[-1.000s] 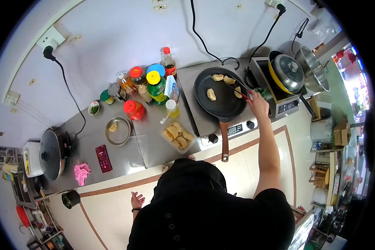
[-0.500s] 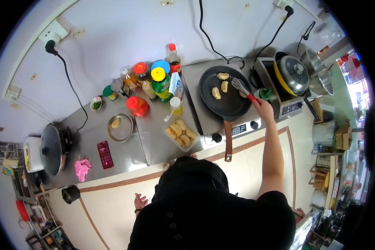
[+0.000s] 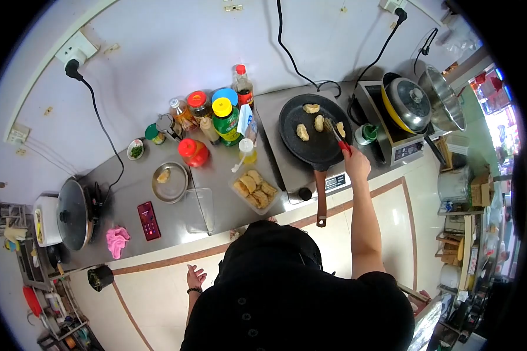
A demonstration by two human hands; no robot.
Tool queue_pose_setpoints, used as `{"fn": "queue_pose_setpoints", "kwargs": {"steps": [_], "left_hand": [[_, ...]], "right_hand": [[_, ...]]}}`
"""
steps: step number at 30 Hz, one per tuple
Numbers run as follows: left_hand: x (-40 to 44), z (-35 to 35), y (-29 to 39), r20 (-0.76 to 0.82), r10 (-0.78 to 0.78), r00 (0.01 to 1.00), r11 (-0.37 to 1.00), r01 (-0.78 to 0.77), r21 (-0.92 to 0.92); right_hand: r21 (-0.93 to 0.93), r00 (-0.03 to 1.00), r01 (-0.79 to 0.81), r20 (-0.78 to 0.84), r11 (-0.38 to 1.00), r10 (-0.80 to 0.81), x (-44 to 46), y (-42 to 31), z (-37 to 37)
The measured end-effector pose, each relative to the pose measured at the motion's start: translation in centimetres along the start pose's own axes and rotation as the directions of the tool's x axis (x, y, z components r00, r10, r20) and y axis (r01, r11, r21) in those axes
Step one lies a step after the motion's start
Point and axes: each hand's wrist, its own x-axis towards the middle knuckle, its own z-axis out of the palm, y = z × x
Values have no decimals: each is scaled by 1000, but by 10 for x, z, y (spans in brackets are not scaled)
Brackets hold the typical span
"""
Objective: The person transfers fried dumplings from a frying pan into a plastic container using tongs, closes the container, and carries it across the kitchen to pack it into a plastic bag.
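Observation:
My right hand (image 3: 357, 164) grips the red handle of a spatula (image 3: 337, 132), whose metal head is in the black frying pan (image 3: 310, 146) beside a dumpling. Several dumplings (image 3: 302, 132) lie apart in the pan, which rests on the cooktop with its brown handle toward me. My left hand (image 3: 196, 277) hangs over the floor, fingers apart, holding nothing. On the counter, a clear container (image 3: 255, 191) holds several dumplings, and a metal plate (image 3: 170, 190) holds one dumpling.
Sauce bottles (image 3: 226, 126) and a red-lidded jar (image 3: 192, 152) stand behind the container. A phone (image 3: 149, 220), a pink cloth (image 3: 117, 241) and a lidded pan (image 3: 73, 214) are at left. A second cooker with a lidded yellow pan (image 3: 405, 104) stands at right.
The spatula swung from the pan's upper right down beside a right-hand dumpling, and my right hand moved slightly down and left. Dumplings in the pan have shifted. My left hand stays low.

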Motion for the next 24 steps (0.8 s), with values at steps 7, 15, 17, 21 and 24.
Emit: {"fn": "queue_pose_setpoints", "kwargs": {"steps": [7,15,17,21,24], "left_hand": [[4,-14,-27,-12,-114,993,993,115,17],[16,-23,-35,10,-27,1000,992,28,-124],[4,-15,-22,-45,-36,998,993,31,-111],[-10,-6,-14,-34,-86,996,996,86,-3],[2,-12,-41,7,-152,988,988,151,19]], "right_hand": [[118,999,-27,-44,993,33,-6,-3,1],[3,996,26,-80,1000,-25,13,12,40],[435,993,21,94,900,-69,15,37,38],[617,883,-151,436,772,-175,-45,2,-41],[627,783,74,446,775,-435,-86,-19,-42]]}}
